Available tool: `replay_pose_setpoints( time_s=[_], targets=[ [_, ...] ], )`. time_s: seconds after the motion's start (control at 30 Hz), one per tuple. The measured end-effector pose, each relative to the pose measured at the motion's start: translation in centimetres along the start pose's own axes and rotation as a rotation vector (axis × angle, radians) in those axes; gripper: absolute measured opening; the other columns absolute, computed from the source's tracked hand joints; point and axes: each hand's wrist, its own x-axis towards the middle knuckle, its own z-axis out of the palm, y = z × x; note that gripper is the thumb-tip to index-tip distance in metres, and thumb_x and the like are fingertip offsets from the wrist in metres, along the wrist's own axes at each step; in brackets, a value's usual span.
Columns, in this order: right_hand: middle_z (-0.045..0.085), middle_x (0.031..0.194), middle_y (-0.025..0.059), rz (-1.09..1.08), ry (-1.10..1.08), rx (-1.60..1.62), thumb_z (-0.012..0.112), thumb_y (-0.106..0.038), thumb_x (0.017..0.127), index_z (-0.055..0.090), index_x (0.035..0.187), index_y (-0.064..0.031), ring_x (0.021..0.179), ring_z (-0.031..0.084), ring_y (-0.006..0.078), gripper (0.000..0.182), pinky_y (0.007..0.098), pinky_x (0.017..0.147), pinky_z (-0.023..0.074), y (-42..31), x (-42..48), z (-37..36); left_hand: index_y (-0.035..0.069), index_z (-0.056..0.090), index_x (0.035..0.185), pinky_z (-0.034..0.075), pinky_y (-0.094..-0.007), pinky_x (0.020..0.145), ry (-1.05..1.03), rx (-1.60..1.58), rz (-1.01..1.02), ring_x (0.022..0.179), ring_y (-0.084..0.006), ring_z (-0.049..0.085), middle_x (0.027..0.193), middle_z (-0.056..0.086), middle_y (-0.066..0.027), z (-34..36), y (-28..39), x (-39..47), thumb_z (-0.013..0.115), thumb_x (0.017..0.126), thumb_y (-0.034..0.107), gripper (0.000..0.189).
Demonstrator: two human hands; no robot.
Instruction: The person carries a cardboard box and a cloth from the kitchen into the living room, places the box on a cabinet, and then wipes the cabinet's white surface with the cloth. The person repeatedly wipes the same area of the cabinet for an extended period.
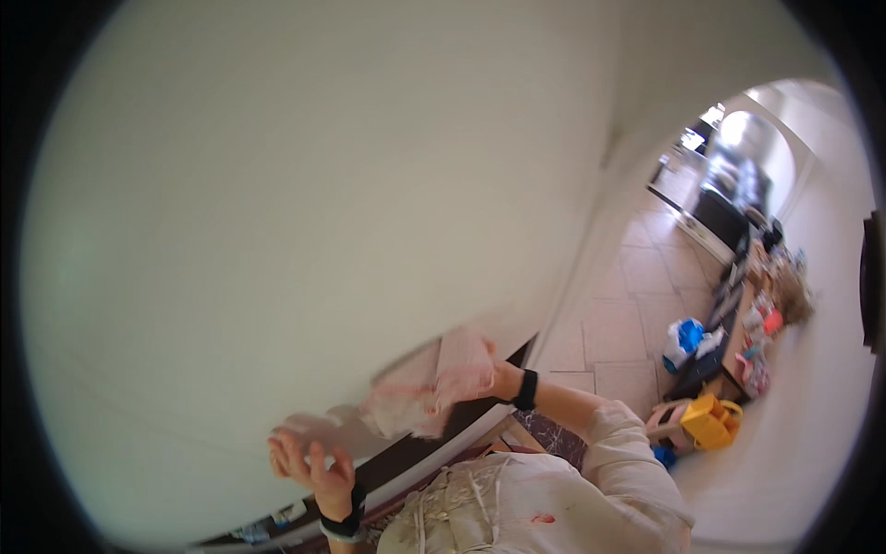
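My right hand [503,376], with a black band at the wrist, grips a pale pink and white cloth [443,384]. The cloth is blurred and lies against or very close to a plain, light wall [325,194]; contact is hard to tell. To the left, my left hand [315,471] is raised near the same wall, its fingers apart and nothing in them. A black band also circles that wrist. A shadow falls on the wall between the two hands.
A dark strip [394,458] runs along the wall's foot. At right is a tiled floor [619,332], a long low cabinet [735,346] topped with several objects, a blue and white bag [685,339] and a yellow bag-like item [709,421]. Dark seating [720,215] stands farther back.
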Motion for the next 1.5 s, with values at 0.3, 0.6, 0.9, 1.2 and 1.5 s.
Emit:
replay_pose_setpoints(
  time_s=[0.3,0.6,0.9,1.2,1.5],
  targets=[
    [0.049,0.127,0.0049,0.004,-0.231,0.412,0.053,-0.022,0.088,0.048,0.126,-0.0150,0.118,0.045,0.0213,0.039,0.0361,0.100,0.0364,-1.0,-8.3,8.7,0.009,0.039,0.132,0.016,-0.0498,0.105,0.113,0.156,-0.030,0.136,-0.0403,0.023,0.145,0.030,-0.0220,3.4,3.4,-1.5,0.048,0.092,0.017,0.041],
    [0.045,0.127,0.0223,0.342,0.147,-0.928,0.058,-0.037,0.083,0.050,0.122,-0.0051,0.122,0.037,0.0369,0.052,0.0519,0.103,0.0240,3.3,-9.9,5.5,0.008,0.045,0.128,0.012,-0.0540,0.106,0.095,0.237,0.000,0.137,-0.0445,0.017,0.146,0.028,-0.0230,3.4,3.5,-0.7,0.047,0.093,0.020,0.037],
    [0.033,0.137,0.0225,1.040,1.250,0.245,0.059,-0.037,0.081,0.048,0.123,-0.0058,0.128,0.025,0.0439,0.053,0.0560,0.103,0.0169,-2.5,-6.8,6.8,0.009,0.051,0.123,0.011,-0.0562,0.105,0.135,0.234,0.034,0.137,-0.0467,0.014,0.145,0.030,-0.0217,4.2,3.3,0.2,0.046,0.092,0.022,0.034],
    [0.032,0.140,0.0193,0.450,0.838,-0.606,0.058,-0.028,0.081,0.048,0.126,-0.0095,0.128,0.025,0.0442,0.050,0.0579,0.101,0.0171,-1.3,3.6,-8.4,0.009,0.056,0.110,0.008,-0.0622,0.103,0.121,0.235,0.066,0.134,-0.0548,0.011,0.146,0.029,-0.0218,4.4,2.9,-0.1,0.049,0.087,0.013,0.024],
    [0.027,0.143,0.0167,0.478,1.383,0.468,0.052,-0.022,0.081,0.035,0.137,-0.0079,0.134,0.024,0.0296,0.060,0.0425,0.109,0.0194,0.2,-0.3,-1.0,0.013,0.053,0.122,0.009,-0.0604,0.105,0.134,0.303,0.064,0.135,-0.0513,0.015,0.145,0.031,-0.0216,4.7,3.3,0.2,0.046,0.092,0.025,0.033]
  ],
)
